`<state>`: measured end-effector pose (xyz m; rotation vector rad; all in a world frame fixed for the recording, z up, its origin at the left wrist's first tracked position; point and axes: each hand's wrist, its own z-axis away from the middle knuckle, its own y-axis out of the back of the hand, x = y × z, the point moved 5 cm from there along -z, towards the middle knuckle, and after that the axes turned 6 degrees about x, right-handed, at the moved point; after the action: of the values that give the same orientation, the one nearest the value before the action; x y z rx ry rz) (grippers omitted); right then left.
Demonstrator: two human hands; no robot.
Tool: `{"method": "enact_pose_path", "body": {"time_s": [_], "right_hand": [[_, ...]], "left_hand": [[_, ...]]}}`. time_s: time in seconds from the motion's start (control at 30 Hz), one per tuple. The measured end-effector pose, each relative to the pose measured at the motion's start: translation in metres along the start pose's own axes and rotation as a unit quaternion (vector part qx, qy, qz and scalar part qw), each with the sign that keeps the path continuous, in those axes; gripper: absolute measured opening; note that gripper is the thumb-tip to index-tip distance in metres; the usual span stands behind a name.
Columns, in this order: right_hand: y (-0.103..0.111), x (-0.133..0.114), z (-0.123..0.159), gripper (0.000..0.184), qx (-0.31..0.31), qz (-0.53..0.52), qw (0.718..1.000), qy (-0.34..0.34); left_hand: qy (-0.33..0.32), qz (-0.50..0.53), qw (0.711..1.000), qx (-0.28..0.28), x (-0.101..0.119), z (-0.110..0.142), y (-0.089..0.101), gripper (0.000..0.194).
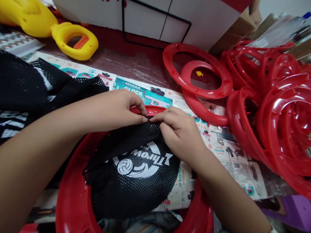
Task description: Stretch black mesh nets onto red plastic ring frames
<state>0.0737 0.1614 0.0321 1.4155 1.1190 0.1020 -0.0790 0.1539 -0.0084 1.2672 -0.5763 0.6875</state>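
Note:
A large red plastic ring [73,191] lies in front of me, its near part at the bottom edge. Across its opening hangs a round black mesh net [143,184] with white "Throw" lettering and a ball print. My left hand [127,107] pinches the net's edge at the far side of the ring. Right beside it, my right hand [176,131] pinches the same edge, the fingertips of both hands almost touching. The left rim of the net lies on the ring, its edge gathered. What is under the fingertips is too small to make out.
Several red rings [278,110] are heaped at the right, and two overlap [197,90] behind my hands. More black mesh cloth [21,88] lies at the left. A yellow plastic piece [76,42], a white box [154,18] and a purple object [295,209] surround the printed cardboard [230,156].

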Motion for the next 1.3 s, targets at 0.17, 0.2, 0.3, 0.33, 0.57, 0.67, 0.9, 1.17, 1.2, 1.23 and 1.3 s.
{"method": "enact_pose_path", "body": {"time_s": [0.17,0.2,0.3,0.33,0.57,0.67,0.9,1.17,1.2,1.23,1.3], "right_hand": [[-0.003,0.003,0.001,0.033,-0.020,0.065,0.998,0.002],[-0.004,0.003,0.001,0.033,-0.024,0.074,0.997,0.009],[-0.004,0.002,0.001,0.035,-0.023,0.086,0.996,0.030],[-0.004,0.002,0.002,0.035,-0.020,0.087,0.995,0.036],[-0.004,0.001,0.004,0.035,-0.002,0.095,0.994,0.062],[-0.003,0.002,0.004,0.035,-0.002,0.102,0.993,0.056],[-0.006,0.006,0.003,0.033,-0.014,0.133,0.990,0.032],[-0.009,0.007,0.003,0.032,-0.022,0.155,0.987,0.022],[-0.010,0.008,0.003,0.031,-0.025,0.160,0.987,0.020],[-0.011,0.008,0.004,0.031,-0.029,0.167,0.985,0.018],[-0.012,0.007,0.005,0.029,-0.037,0.188,0.981,0.017]], "left_hand": [[-0.002,-0.001,1.000,0.006,0.002,-0.002,-0.003,0.025],[-0.001,-0.010,1.000,0.009,0.002,-0.003,-0.004,0.024],[-0.005,-0.019,1.000,0.006,0.002,-0.004,-0.006,0.026],[-0.011,-0.013,1.000,0.005,0.003,-0.004,-0.007,0.026],[-0.023,0.005,1.000,0.005,0.000,-0.005,-0.005,0.022],[-0.020,0.009,1.000,0.002,0.000,-0.005,-0.006,0.021],[-0.044,-0.004,0.999,0.017,0.004,-0.006,-0.011,0.024],[-0.034,-0.048,0.998,0.023,0.007,-0.006,-0.011,0.026],[-0.035,-0.061,0.997,0.030,0.008,-0.006,-0.011,0.027],[-0.037,-0.073,0.996,0.038,0.009,-0.006,-0.012,0.026],[-0.041,-0.092,0.994,0.053,0.012,-0.005,-0.014,0.024]]}}
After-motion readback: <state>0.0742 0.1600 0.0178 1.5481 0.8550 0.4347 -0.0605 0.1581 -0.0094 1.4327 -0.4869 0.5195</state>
